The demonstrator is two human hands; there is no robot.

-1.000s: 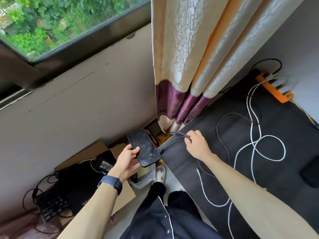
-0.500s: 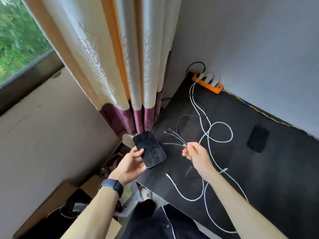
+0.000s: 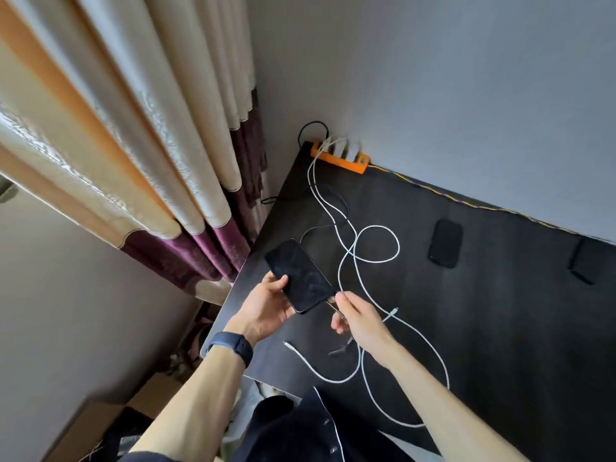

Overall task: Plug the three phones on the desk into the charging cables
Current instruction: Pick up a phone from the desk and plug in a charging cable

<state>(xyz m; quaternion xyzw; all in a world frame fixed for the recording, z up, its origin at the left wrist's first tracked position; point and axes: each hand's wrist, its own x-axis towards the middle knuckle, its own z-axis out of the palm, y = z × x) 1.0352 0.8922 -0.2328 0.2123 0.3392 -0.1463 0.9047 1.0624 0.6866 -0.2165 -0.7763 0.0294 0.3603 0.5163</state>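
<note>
Curtain: cream-and-orange curtain with purple hem (image 3: 160, 181), hanging at far left, top cut off.
Left hand: left hand (image 3: 266, 306) wraps round the black glossy smartphone (image 3: 300, 275), lifted over the black desk (image 3: 500, 328) corner.
Right hand: right hand (image 3: 356, 318) pinches a thin dark cable plug (image 3: 330, 303) right at the phone's bottom edge; seating hard to judge.
White cables: white charging cables (image 3: 373, 258) loop loose, ends free.
Far right: second black phone (image 3: 445, 243) lies flat; third dark phone (image 3: 581, 261) partly lost in shadow.

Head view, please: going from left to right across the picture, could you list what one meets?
Curtain → left hand → held phone → right hand → phone lying on the desk → dark phone at the right edge.
</note>
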